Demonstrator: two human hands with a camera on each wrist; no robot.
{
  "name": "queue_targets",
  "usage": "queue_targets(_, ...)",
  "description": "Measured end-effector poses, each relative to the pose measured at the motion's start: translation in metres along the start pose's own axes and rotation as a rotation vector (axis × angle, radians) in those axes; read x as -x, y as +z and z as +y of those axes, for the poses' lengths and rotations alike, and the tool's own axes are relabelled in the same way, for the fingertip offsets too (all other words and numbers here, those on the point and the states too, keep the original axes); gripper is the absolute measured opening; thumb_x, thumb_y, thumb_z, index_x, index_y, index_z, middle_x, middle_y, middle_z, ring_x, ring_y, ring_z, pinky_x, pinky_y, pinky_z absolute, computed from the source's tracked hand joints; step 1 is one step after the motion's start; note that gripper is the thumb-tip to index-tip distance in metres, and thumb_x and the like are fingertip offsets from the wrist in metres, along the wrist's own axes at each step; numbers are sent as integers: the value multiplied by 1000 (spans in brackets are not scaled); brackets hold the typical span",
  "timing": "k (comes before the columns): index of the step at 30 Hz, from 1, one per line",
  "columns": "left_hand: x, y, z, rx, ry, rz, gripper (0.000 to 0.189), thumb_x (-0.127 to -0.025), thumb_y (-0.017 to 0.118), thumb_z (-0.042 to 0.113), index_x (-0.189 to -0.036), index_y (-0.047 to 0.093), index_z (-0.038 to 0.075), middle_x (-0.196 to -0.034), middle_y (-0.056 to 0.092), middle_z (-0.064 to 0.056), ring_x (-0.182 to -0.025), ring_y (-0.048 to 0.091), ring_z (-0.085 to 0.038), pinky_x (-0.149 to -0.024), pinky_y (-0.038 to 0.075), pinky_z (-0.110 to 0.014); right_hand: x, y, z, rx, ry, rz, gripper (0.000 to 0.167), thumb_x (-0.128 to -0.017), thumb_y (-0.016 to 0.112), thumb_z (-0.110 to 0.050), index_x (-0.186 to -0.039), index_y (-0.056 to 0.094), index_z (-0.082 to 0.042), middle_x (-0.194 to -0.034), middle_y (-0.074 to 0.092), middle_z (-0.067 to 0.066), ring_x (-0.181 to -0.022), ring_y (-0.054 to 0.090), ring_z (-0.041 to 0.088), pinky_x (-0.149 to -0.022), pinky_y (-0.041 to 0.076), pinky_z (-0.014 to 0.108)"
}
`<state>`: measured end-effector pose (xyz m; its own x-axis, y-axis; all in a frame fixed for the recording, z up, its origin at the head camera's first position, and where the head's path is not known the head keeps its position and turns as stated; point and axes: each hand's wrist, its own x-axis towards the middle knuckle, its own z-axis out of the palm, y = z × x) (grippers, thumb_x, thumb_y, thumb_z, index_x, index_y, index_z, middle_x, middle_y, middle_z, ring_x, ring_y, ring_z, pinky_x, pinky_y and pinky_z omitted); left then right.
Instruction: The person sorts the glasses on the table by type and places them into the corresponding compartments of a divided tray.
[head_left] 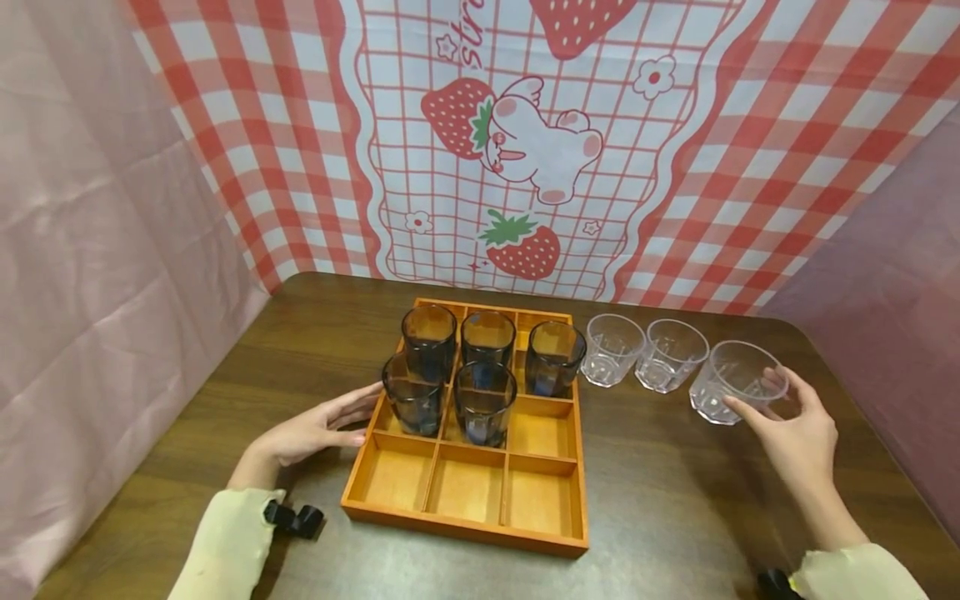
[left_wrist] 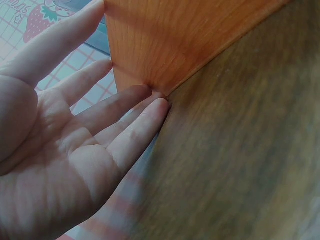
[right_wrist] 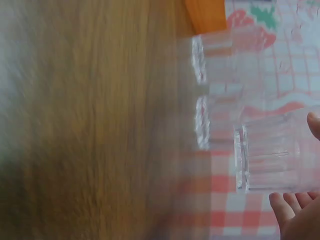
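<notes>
step: right hand (head_left: 798, 433) taking hold of the rightmost clear glass (head_left: 737, 381); looks like the pickup stage, glass tilted toward the tray, base seemingly on the table or just off it, can't tell which
right hand state: fingers curled round the far side of the glass, thumb on the near rim; a grip, light-looking
right hand pose: palm turned left toward the tray, forearm coming in from the lower right, sleeve at the frame's bottom edge
right wrist view: blurred; fingertips (right_wrist: 290, 205) at the glass's wall, two more clear glasses beyond it
left hand (head_left: 318, 429) state: flat and relaxed, holding nothing; fingertips (left_wrist: 155, 102) pressed to the tray's left outer wall where it meets the table
left hand pose: palm down-ish, fingers extended rightward, steadying the wooden tray (head_left: 468, 523)
tray contents: five dark glasses (head_left: 483, 400) in the compartments just past the left fingertips; middle-row right cell and near row free
other clear glasses: two (head_left: 641, 354), left of the right hand, between it and the tray
next move calls for: firm grip, lift clear of the neighbouring glass, carry left to a free cell, lower upright
table: brown wood (head_left: 675, 500)
</notes>
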<state>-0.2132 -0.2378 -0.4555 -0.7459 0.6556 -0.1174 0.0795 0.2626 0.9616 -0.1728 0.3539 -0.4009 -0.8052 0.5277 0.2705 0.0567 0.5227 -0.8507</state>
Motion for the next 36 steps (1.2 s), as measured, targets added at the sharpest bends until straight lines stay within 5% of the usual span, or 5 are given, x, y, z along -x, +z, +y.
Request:
queue_targets(11, -1, 2, -1, 20, -19, 3, 80, -96, 60, 16, -157, 9, 7, -161, 11, -25, -146, 17, -45, -113, 24, -60, 48, -6, -32, -131, -293, -175, 74, -69, 77, 16, -136, 53, -6, -114, 63, -27, -102, 59, -14, -78, 49, 4)
queue_targets(17, 0, 1, 0, 33, -10, -2, 80, -96, 60, 16, -157, 10, 7, -161, 12, -24, -146, 17, -44, -114, 33, -44, 72, 0, -47, -287, -301, -332, 72, -72, 73, 19, -138, 49, 1, -120, 65, -21, -108, 60, -9, -81, 50, 7)
queue_targets(20, 0, 1, 1, 29, -16, 3, 80, -96, 61, 16, -157, 10, 7, -161, 12, -25, -146, 17, -45, -115, 32, -46, 82, 7, -55, -296, -301, -388, 73, -72, 74, 17, -139, 47, 3, -122, 65, -21, -110, 59, -8, -83, 50, 9)
queue_targets(22, 0, 1, 2, 20, -20, 5, 80, -96, 60, 16, -156, 10, 6, -160, 12, -25, -146, 17, -46, -114, 23, -61, 89, 14, -61, -317, -311, -413, 74, -70, 75, 18, -138, 48, 3, -122, 65, -19, -110, 59, -7, -84, 50, 10)
queue_targets(36, 0, 1, 2, 15, 1, -4, 78, -97, 59, 15, -156, 10, 4, -160, 11, -27, -145, 17, -47, -114, 21, -61, 122, 66, -101, -470, -386, -633, 80, -64, 80, 15, -137, 48, 4, -127, 63, -12, -114, 60, 0, -88, 53, 18)
